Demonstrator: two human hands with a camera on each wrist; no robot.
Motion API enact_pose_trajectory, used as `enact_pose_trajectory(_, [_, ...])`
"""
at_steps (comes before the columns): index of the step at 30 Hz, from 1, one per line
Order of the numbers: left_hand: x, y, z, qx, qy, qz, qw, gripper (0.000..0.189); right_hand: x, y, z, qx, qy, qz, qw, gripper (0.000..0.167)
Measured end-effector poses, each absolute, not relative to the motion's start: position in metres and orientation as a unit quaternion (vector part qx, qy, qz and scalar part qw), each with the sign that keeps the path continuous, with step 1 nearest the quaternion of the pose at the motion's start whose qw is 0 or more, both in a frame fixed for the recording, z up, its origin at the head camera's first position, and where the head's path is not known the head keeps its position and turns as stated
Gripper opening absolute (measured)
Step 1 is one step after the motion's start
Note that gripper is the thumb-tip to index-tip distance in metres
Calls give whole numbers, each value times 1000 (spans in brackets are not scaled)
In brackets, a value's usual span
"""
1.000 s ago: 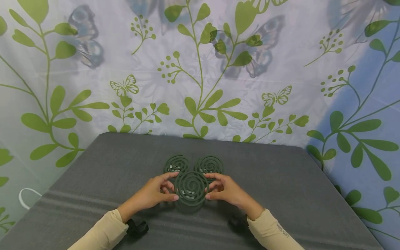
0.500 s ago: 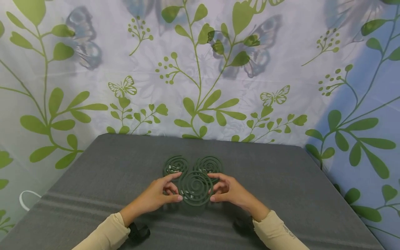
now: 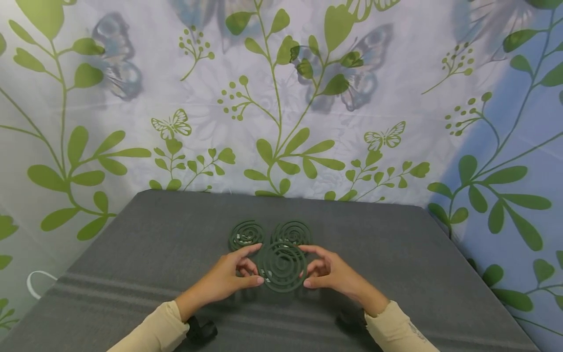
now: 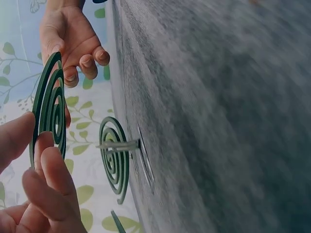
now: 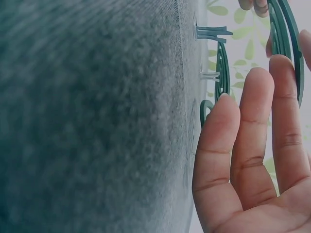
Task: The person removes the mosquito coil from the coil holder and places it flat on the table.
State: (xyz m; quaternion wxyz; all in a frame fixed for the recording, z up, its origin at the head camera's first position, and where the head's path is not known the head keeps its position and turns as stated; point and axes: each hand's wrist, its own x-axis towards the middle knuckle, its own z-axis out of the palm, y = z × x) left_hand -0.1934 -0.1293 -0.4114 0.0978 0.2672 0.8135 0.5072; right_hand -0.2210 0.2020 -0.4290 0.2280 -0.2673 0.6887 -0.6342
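Observation:
Between my two hands is a flat dark green mosquito coil (image 3: 282,264), raised above the table. My left hand (image 3: 225,276) pinches its left edge between thumb and fingers. At the opposite edge, the thumb and index finger of my right hand (image 3: 337,275) hold the rim, while its other fingers spread loosely in the right wrist view. A small metal stand (image 5: 214,33) rises from the table below the held coil, apart from it. Two more mosquito coils lie farther back, one left (image 3: 247,236) and one right (image 3: 292,232), with metal stands at them.
Grey cloth covers the table (image 3: 374,234). Behind it hangs a curtain (image 3: 202,88) printed with leaves and butterflies. A black object (image 3: 201,331) shows by the left sleeve, and a white loop (image 3: 37,283) is beyond the table's left edge.
Both hands have shifted a little to the right with the held coil, now farther right over the stand. The two back coils have stayed in place; the head view has shifted slightly.

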Motion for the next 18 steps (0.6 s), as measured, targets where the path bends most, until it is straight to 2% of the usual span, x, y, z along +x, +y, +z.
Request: enact_pose_trajectory(18, [-196,-103,-409,260,809,522,75,80,-216,221,-426,-255,678,-656,213,97])
